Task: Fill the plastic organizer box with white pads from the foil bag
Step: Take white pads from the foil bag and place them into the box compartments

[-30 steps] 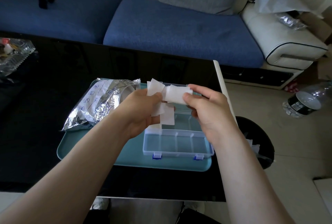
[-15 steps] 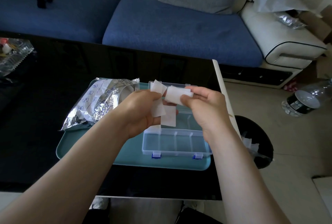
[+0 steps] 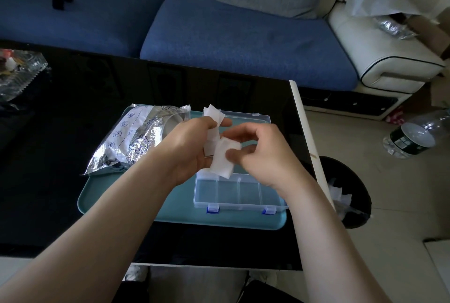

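Your left hand (image 3: 192, 149) clutches a small stack of white square pads (image 3: 212, 114), fingers curled round it, the top corners poking up above your knuckles. Your right hand (image 3: 264, 156) pinches a single white pad (image 3: 222, 161) between thumb and fingertips, and that pad touches the stack in your left.

Both hands hover over the clear plastic organizer box (image 3: 239, 192), above its far compartments. The box sits open on the teal plastic tray (image 3: 114, 195), with its lid (image 3: 246, 117) laid back behind it and two blue latches (image 3: 213, 209) on the near edge facing you. You can see the near row of compartments, split by clear walls. The far ones are hidden behind your hands.

The crinkled silver foil bag (image 3: 136, 142) lies on the tray's left side, just beside the box. Its open mouth is turned toward your left hand, and its lower end hangs over the tray's edge onto the glossy black table (image 3: 48, 156).

Off to your right, a round black bin (image 3: 360, 181) stands on the floor by the table corner with white scraps (image 3: 341, 195) inside. Beyond the table runs the blue sofa (image 3: 243, 42).
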`<state>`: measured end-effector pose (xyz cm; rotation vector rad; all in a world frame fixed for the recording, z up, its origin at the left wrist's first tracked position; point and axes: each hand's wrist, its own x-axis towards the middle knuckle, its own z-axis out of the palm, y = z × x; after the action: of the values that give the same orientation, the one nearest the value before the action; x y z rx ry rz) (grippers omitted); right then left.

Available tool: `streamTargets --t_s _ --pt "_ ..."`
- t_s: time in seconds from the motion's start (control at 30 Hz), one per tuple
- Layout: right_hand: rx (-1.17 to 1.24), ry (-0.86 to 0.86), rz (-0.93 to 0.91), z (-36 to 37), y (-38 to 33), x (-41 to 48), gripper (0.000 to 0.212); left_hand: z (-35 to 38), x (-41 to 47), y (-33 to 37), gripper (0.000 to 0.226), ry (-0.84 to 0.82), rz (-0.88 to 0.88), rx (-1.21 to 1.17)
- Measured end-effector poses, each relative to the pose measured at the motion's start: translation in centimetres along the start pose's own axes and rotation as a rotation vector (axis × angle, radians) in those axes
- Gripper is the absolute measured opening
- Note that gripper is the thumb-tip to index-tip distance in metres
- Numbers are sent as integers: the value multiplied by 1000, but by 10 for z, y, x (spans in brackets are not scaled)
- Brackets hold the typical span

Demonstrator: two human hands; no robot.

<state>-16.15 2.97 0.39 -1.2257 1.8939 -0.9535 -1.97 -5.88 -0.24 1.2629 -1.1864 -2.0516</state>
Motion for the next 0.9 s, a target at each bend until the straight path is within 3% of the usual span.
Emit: streamTargets --t_s 0.3,0.4,0.6,0.77,0.9 --pt "-118 52 -92 7 2 2 42 1 -2 1 37 0 12 27" --pt "-36 114 -29 2 3 3 44 0 -2 2 37 26 20 69" --pt "236 223 83 -9 -3 1 27 -2 -4 5 40 24 -17 43" --pt "437 111 -49 -10 -12 -3 32 0 -8 7 51 -95 -65 -8" --pt "342 126 -105 -4 -11 -3 29 1 -8 4 52 -169 -74 63"
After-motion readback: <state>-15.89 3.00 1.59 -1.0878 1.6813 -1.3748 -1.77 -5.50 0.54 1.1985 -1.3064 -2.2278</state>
